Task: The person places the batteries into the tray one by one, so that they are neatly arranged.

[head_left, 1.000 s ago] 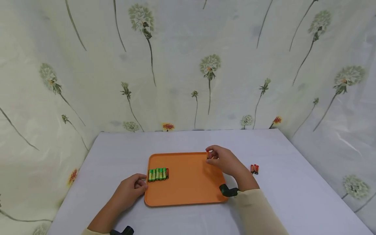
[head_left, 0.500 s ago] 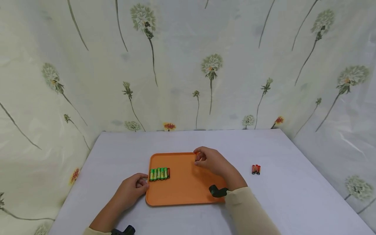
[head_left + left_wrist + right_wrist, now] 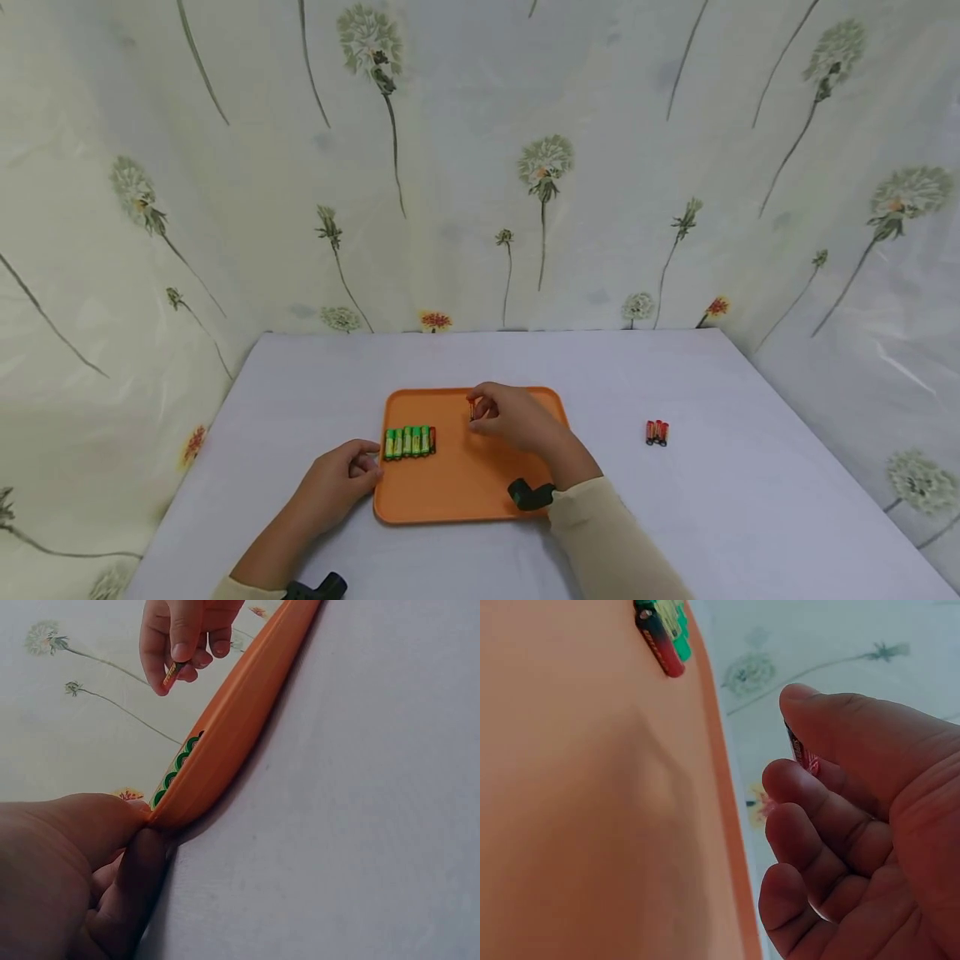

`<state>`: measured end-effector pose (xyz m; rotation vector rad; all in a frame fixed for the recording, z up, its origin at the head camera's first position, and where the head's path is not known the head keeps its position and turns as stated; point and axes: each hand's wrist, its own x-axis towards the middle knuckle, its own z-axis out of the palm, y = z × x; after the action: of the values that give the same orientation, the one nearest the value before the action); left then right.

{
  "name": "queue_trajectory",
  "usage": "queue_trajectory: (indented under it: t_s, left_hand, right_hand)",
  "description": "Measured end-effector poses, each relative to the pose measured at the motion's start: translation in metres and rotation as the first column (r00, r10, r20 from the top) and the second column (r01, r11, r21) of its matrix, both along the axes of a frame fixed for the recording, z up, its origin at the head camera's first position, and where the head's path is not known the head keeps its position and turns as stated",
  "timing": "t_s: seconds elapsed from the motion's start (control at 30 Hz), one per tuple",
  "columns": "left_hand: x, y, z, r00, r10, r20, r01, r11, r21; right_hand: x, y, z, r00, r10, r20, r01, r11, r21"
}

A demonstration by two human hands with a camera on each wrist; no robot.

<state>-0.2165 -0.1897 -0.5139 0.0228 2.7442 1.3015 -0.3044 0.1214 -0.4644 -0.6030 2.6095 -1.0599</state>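
Observation:
My right hand [image 3: 519, 422] pinches a small red-and-black battery [image 3: 472, 407] between thumb and fingertips, above the back half of an orange tray [image 3: 450, 498]. In the right wrist view that battery [image 3: 800, 750] is partly hidden by the thumb and fingers. Along the tray's left side lies a row of several green batteries [image 3: 407, 442], with one red battery [image 3: 432, 440] at its right end. My left hand [image 3: 333, 487] holds the tray's left rim; in the left wrist view the thumb [image 3: 90, 825] lies at the rim with curled fingers below it.
Three red batteries [image 3: 657, 432] lie together on the white tabletop [image 3: 720, 500], right of the tray. Behind and at both sides hangs a pale curtain [image 3: 450, 167] with a dandelion print. A dark wrist-worn device [image 3: 529, 495] sits over the tray's front right part.
My right hand has moved left across the tray with the red battery, from its back right corner toward the row. The left hand has stayed at the rim.

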Motion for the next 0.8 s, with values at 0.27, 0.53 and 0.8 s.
queue_trajectory:
  t_s: [0.27,0.53,0.8]
  left_hand:
    - [0.001,0.001,0.003,1.0,0.003,0.009,-0.003,1.0,0.005]
    - [0.0,0.0,0.001,1.0,0.003,0.001,-0.003,1.0,0.012]
    - [0.0,0.001,0.0,1.0,-0.002,0.001,0.002,1.0,0.022]
  right_hand:
    - [0.0,-0.013,-0.006,1.0,0.018,-0.002,-0.018,1.0,0.015]
    - [0.0,-0.026,-0.01,1.0,0.03,0.003,-0.03,0.997,0.075]
    - [0.001,-0.031,-0.015,1.0,0.016,0.003,-0.016,0.988,0.153]
